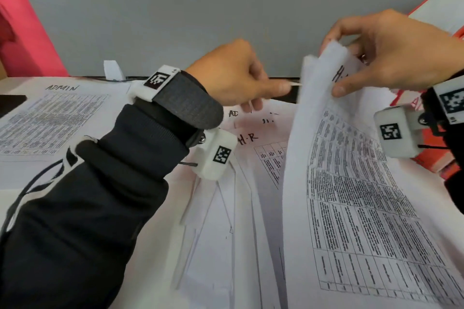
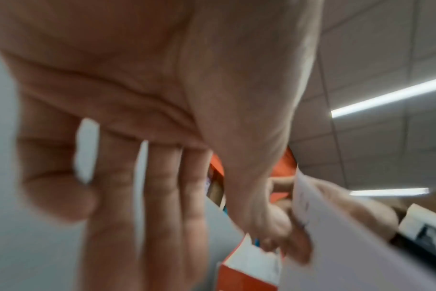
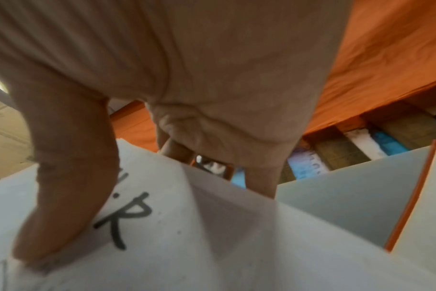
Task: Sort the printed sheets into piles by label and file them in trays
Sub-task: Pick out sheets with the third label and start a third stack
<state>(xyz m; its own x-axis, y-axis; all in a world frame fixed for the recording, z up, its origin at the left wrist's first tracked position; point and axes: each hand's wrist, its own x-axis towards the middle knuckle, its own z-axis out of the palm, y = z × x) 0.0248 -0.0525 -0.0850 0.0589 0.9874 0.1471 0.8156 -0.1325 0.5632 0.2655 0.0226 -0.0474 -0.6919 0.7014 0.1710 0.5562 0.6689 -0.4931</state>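
So, taking the lifted sheet [image 1: 351,183] marked H-R as the reference: far off to its left, a sheet headed ADMIN [image 1: 47,123] lies flat on the desk [image 1: 15,178]. Closer in on that side, the left hand [image 1: 233,75] hovers above a spread of loose sheets [image 1: 251,183], thumb and forefinger pinching what looks like a thin white edge; the wrist view is too blurry to confirm it. Right hand [image 1: 384,52] has the sheet's top edge clamped, thumb [image 3: 62,187] pressed on the front beside the lettering, fingers curled behind. Just past it to the right sits an orange tray [image 1: 442,10].
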